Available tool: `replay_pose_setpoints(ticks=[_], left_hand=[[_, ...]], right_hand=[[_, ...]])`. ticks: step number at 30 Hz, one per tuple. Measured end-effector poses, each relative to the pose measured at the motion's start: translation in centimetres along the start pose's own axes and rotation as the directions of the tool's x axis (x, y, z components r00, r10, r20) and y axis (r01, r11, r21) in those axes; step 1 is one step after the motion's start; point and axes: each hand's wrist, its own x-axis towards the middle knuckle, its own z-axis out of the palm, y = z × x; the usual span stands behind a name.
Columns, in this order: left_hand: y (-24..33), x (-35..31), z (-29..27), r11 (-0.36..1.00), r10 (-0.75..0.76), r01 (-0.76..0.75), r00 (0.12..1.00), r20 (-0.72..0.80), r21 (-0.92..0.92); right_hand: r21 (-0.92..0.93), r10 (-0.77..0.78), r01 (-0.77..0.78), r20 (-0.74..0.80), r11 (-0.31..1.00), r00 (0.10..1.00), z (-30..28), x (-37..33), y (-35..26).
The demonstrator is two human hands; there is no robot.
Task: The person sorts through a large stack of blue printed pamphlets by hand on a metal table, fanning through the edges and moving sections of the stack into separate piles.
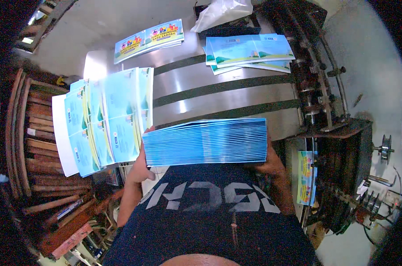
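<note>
A thick stack of folded blue booklets (pixel 205 144) is held up in front of my chest, its layered edges facing me. My left hand (pixel 141 166) grips its left end, thumb side toward me. My right hand (pixel 272 163) closes around the right end, its fingers mostly hidden behind the stack. Beyond my left hand, several overlapping piles of printed blue-and-green sheets (pixel 121 115) spread over the left of the metal table (pixel 187 97).
Printed cover sheets (pixel 150 40) lie at the far left of the table. More blue sheets (pixel 250 51) sit at the far right, by a clear plastic bag (pixel 223 13). Machine rods and rollers (pixel 314 84) line the right edge. A wooden slatted rack (pixel 48 142) stands left.
</note>
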Motion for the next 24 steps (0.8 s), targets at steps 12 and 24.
replay_pose_setpoints(ticks=[12,24], left_hand=[[-0.7,2.1,1.9,0.898,-0.295,0.382,0.891,-0.346,0.217],[-1.0,4.2,1.9,0.918,-0.028,0.206,0.886,-0.463,0.338]], right_hand=[[-0.025,0.233,-0.247,-0.251,0.969,0.94,1.2,5.0,0.5],[-0.647,-0.311,0.262,0.041,0.716,0.949,-2.7,4.4,-11.5]])
